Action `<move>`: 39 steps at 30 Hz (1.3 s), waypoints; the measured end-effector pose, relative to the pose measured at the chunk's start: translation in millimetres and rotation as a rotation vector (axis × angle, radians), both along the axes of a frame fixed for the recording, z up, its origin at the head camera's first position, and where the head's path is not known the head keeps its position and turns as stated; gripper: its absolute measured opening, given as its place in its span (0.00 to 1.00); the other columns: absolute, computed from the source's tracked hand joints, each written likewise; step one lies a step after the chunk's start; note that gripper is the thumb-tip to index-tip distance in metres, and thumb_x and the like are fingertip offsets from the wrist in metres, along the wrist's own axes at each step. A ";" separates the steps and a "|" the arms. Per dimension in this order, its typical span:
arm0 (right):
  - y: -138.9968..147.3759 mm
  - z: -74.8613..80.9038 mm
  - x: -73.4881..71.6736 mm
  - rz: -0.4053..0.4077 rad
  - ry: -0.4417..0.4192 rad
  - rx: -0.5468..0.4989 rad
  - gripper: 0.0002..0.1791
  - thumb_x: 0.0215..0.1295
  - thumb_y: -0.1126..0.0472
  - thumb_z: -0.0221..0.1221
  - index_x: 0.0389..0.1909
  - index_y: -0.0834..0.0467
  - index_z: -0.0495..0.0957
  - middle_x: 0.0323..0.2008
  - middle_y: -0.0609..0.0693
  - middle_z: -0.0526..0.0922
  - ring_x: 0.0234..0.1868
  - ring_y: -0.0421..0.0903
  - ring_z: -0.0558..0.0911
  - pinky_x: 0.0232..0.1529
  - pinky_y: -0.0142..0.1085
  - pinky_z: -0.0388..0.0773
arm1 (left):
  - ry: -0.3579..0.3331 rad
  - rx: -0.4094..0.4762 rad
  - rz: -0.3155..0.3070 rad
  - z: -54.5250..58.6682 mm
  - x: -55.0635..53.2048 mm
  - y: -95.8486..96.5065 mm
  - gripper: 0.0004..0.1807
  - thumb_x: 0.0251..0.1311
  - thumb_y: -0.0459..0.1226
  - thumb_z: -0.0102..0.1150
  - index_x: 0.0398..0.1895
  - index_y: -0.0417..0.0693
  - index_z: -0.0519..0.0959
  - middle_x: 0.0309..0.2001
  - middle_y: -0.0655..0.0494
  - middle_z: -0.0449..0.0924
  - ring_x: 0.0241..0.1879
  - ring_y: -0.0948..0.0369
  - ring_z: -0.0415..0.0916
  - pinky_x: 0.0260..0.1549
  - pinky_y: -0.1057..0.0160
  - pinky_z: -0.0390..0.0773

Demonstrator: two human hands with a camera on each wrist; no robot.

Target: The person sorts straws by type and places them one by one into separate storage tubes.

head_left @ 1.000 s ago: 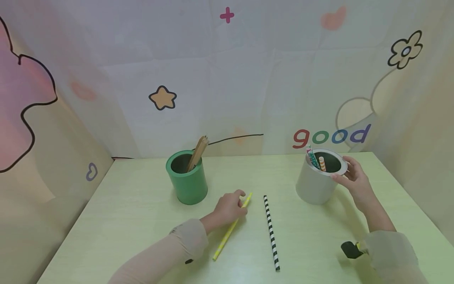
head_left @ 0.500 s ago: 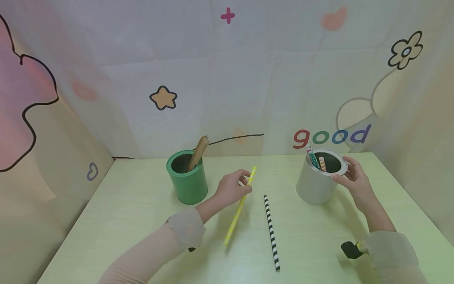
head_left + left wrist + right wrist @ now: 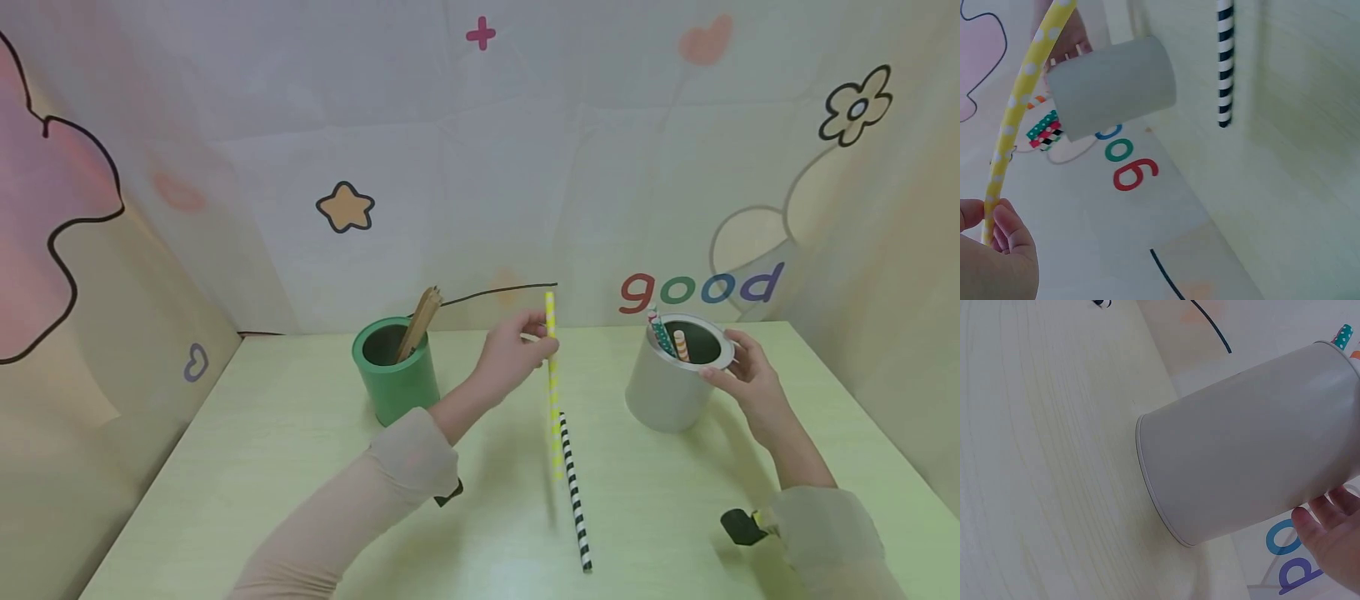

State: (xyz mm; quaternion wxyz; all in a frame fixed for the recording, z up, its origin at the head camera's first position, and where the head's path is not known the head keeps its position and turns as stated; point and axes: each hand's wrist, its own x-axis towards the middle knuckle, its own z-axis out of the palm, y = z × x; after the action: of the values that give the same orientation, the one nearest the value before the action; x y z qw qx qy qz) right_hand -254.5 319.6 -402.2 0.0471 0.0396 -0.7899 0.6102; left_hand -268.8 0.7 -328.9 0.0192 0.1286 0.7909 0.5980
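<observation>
My left hand point(image 3: 516, 354) pinches a yellow paper straw with white dots point(image 3: 553, 392) between thumb and fingers, above the table. Hanging almost upright, the straw tapers down toward a black-and-white striped straw point(image 3: 575, 500) that lies on the table. In the left wrist view, the thumb and fingers grip the yellow straw point(image 3: 1013, 112) close to one end. My right hand point(image 3: 757, 392) holds the rim of a grey cup point(image 3: 663, 400), thumb in front and fingers behind. Several patterned straws point(image 3: 663, 333) stand inside that cup. In the right wrist view, fingertips touch the cup's side point(image 3: 1241, 450).
A green cup point(image 3: 401, 396) with several brown sticks point(image 3: 420, 321) leaning in it stands at the left, behind my left forearm. The pale wooden table point(image 3: 300, 467) meets a printed cloth backdrop point(image 3: 517, 192) at its back and sides.
My left hand has lifted the yellow straw off the table and carried it back and to the right, turning it nearly upright. The right hand and grey cup have stayed put.
</observation>
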 end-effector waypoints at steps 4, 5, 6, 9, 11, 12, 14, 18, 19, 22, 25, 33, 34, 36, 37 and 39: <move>0.6 -0.3 -0.4 -0.003 -0.007 0.009 0.33 0.62 0.59 0.52 0.63 0.42 0.48 0.62 0.54 0.52 0.62 0.43 0.58 0.50 0.17 0.65 | -0.027 0.136 -0.001 13.2 -1.5 14.1 0.12 0.51 0.31 0.55 0.41 0.41 0.74 0.31 0.55 0.72 0.27 0.64 0.74 0.28 0.68 0.78; 0.8 -0.4 -0.5 -0.004 -0.007 0.013 0.32 0.62 0.59 0.52 0.63 0.42 0.48 0.62 0.54 0.52 0.62 0.44 0.57 0.50 0.17 0.65 | -0.033 0.160 0.002 16.5 -1.5 17.2 0.11 0.51 0.31 0.55 0.40 0.41 0.74 0.31 0.56 0.72 0.27 0.64 0.75 0.29 0.67 0.78; 0.9 -0.5 -0.7 -0.004 -0.006 0.016 0.32 0.62 0.59 0.52 0.63 0.42 0.48 0.62 0.54 0.52 0.62 0.44 0.58 0.50 0.17 0.65 | -0.037 0.180 0.006 19.5 -1.5 20.2 0.11 0.51 0.31 0.55 0.39 0.41 0.74 0.30 0.56 0.73 0.27 0.64 0.75 0.29 0.67 0.78; 1.5 -1.3 -1.1 -0.001 0.005 0.014 0.32 0.61 0.59 0.53 0.62 0.42 0.49 0.61 0.54 0.53 0.59 0.37 0.60 0.47 0.16 0.66 | -0.056 0.234 0.021 27.1 -2.0 28.0 0.10 0.51 0.32 0.56 0.39 0.41 0.74 0.30 0.56 0.74 0.28 0.64 0.76 0.31 0.67 0.78; 1.4 -1.5 -1.4 0.003 0.014 0.003 0.32 0.61 0.60 0.53 0.62 0.43 0.49 0.61 0.53 0.54 0.56 0.33 0.61 0.46 0.15 0.66 | -0.066 0.271 0.034 31.3 -3.2 32.5 0.10 0.52 0.32 0.56 0.38 0.41 0.73 0.30 0.56 0.74 0.28 0.64 0.76 0.32 0.67 0.78; 1.3 -1.7 -1.5 0.006 0.018 -0.005 0.32 0.61 0.60 0.53 0.62 0.43 0.49 0.61 0.53 0.53 0.55 0.31 0.61 0.46 0.15 0.66 | -0.073 0.293 0.041 33.0 -3.7 34.8 0.09 0.52 0.32 0.56 0.38 0.41 0.73 0.30 0.57 0.74 0.28 0.65 0.76 0.32 0.67 0.78; 1.0 -2.1 -1.4 0.010 0.023 -0.018 0.32 0.61 0.60 0.53 0.62 0.43 0.49 0.62 0.53 0.53 0.55 0.30 0.61 0.45 0.14 0.66 | -0.086 0.341 0.060 36.0 -4.6 39.4 0.09 0.52 0.32 0.56 0.37 0.41 0.73 0.29 0.57 0.74 0.28 0.65 0.76 0.33 0.67 0.78; 0.2 -2.7 -0.9 0.010 0.026 -0.038 0.32 0.61 0.61 0.53 0.62 0.43 0.49 0.62 0.53 0.53 0.54 0.31 0.61 0.44 0.14 0.66 | -0.105 0.423 0.091 39.1 -5.6 49.2 0.08 0.52 0.31 0.56 0.36 0.40 0.73 0.28 0.59 0.74 0.28 0.65 0.76 0.33 0.67 0.78; 0.1 -2.6 -0.8 0.008 0.026 -0.038 0.33 0.61 0.61 0.54 0.62 0.43 0.49 0.61 0.53 0.53 0.54 0.31 0.62 0.44 0.14 0.66 | -0.108 0.440 0.098 39.3 -5.7 51.7 0.08 0.52 0.31 0.56 0.36 0.40 0.73 0.27 0.59 0.74 0.27 0.66 0.76 0.33 0.67 0.78; -0.2 -2.4 -0.4 0.003 0.020 -0.032 0.33 0.60 0.60 0.54 0.63 0.43 0.49 0.62 0.54 0.53 0.56 0.34 0.61 0.45 0.14 0.66 | -0.106 0.494 0.123 38.0 -6.9 59.8 0.08 0.51 0.31 0.57 0.35 0.40 0.73 0.27 0.59 0.73 0.26 0.65 0.75 0.32 0.67 0.78; -0.4 -2.4 0.0 0.010 0.023 -0.040 0.33 0.61 0.61 0.53 0.63 0.43 0.49 0.62 0.54 0.53 0.57 0.35 0.61 0.45 0.14 0.66 | -0.090 0.536 0.153 35.8 -8.0 67.4 0.08 0.51 0.31 0.57 0.36 0.40 0.73 0.27 0.59 0.72 0.30 0.58 0.78 0.32 0.67 0.78; -0.2 -0.6 0.0 0.009 -0.002 0.012 0.33 0.62 0.59 0.51 0.65 0.43 0.46 0.67 0.58 0.44 0.67 0.53 0.50 0.51 0.17 0.64 | -0.059 0.557 0.264 28.6 -14.2 83.9 0.08 0.50 0.31 0.58 0.34 0.42 0.73 0.27 0.59 0.72 0.29 0.63 0.78 0.29 0.68 0.78; 0.0 -0.3 -0.2 0.007 -0.008 0.017 0.34 0.63 0.59 0.51 0.65 0.43 0.45 0.67 0.58 0.43 0.68 0.55 0.48 0.52 0.18 0.63 | -0.053 0.555 0.277 27.6 -14.6 85.3 0.08 0.50 0.31 0.58 0.34 0.42 0.73 0.28 0.59 0.73 0.28 0.65 0.77 0.29 0.69 0.78; 0.4 -0.3 -0.6 0.002 -0.014 0.029 0.34 0.63 0.59 0.51 0.65 0.43 0.44 0.67 0.59 0.43 0.67 0.57 0.47 0.52 0.19 0.63 | -0.034 0.544 0.296 25.1 -15.2 87.6 0.07 0.50 0.31 0.59 0.33 0.42 0.73 0.27 0.59 0.73 0.27 0.67 0.76 0.28 0.69 0.78; 0.5 -0.7 -0.9 0.001 -0.012 0.025 0.34 0.63 0.59 0.51 0.65 0.43 0.45 0.67 0.59 0.44 0.67 0.56 0.49 0.51 0.18 0.64 | -0.024 0.537 0.302 23.8 -15.2 88.8 0.07 0.49 0.31 0.59 0.32 0.42 0.73 0.27 0.59 0.73 0.27 0.67 0.76 0.28 0.69 0.78; 0.6 -1.0 -0.9 0.001 -0.009 0.018 0.34 0.63 0.59 0.51 0.65 0.43 0.46 0.66 0.58 0.45 0.67 0.54 0.50 0.50 0.17 0.64 | 0.001 0.519 0.318 20.3 -15.5 91.7 0.07 0.49 0.31 0.59 0.32 0.42 0.73 0.27 0.59 0.73 0.27 0.68 0.76 0.27 0.70 0.77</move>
State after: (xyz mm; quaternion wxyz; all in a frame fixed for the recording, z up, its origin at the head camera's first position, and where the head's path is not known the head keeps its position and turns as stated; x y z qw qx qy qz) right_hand -255.4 320.1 -403.2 0.0431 0.0376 -0.7956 0.6032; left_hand -284.4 92.4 -308.6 -0.1086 0.0039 0.6217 0.7757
